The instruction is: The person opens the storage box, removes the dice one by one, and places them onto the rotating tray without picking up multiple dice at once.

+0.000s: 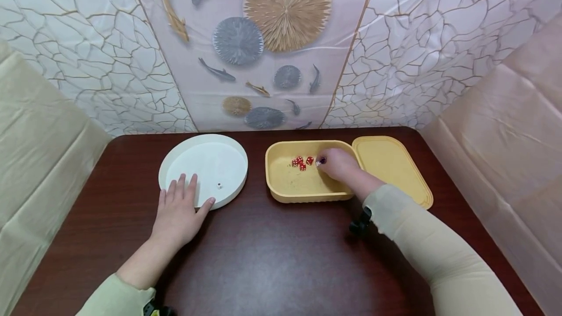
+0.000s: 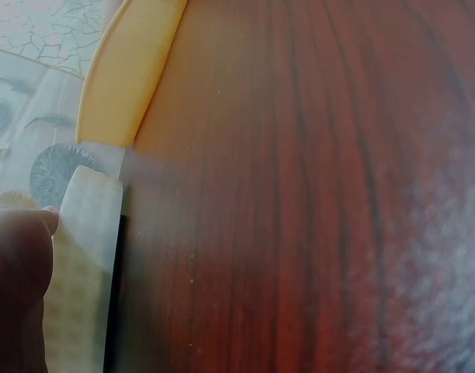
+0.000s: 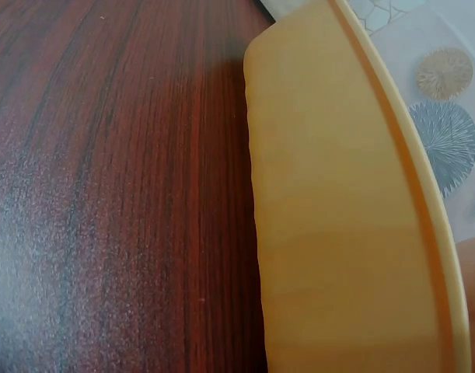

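My left hand rests with spread, straight fingers over the near left rim of a round white tray. A small white die lies inside that tray, right of the fingers. In the left wrist view the thumb shows beside the tray's wall. My right hand reaches into a yellow plastic box, its fingers curled. At its fingertips it pinches a small white die, partly hidden; a dark spot shows beside it. Several red dice lie in the box just left of the hand.
A yellow lid lies right of the box, touching or close to its corner. The dark wooden table runs back to a patterned cloth wall. Cloth side walls stand left and right.
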`<state>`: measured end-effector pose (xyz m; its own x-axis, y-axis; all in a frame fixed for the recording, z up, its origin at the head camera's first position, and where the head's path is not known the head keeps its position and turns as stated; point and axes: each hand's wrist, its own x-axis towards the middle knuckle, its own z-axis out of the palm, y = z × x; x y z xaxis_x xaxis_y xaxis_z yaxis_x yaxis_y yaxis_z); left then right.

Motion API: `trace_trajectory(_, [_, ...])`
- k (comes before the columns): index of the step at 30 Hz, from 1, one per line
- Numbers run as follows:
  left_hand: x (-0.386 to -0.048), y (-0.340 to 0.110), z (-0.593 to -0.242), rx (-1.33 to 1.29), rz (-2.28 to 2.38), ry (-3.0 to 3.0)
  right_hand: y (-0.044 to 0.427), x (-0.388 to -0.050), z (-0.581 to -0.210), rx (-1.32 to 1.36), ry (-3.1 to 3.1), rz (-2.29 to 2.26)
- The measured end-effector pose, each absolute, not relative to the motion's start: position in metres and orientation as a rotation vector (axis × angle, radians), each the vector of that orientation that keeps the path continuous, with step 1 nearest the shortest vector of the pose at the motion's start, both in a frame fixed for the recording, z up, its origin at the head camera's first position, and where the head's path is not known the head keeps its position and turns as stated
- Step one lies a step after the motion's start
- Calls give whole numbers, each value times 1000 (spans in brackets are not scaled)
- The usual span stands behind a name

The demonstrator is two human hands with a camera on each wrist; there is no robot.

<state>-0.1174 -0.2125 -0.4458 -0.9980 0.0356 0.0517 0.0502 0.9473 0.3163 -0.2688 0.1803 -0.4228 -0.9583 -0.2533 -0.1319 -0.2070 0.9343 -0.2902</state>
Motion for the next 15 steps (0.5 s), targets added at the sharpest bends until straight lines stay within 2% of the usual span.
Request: trace_trajectory(15, [-116,-212,-444,-80,-519,-3045,182,-266,-415,-378,2976,-481])
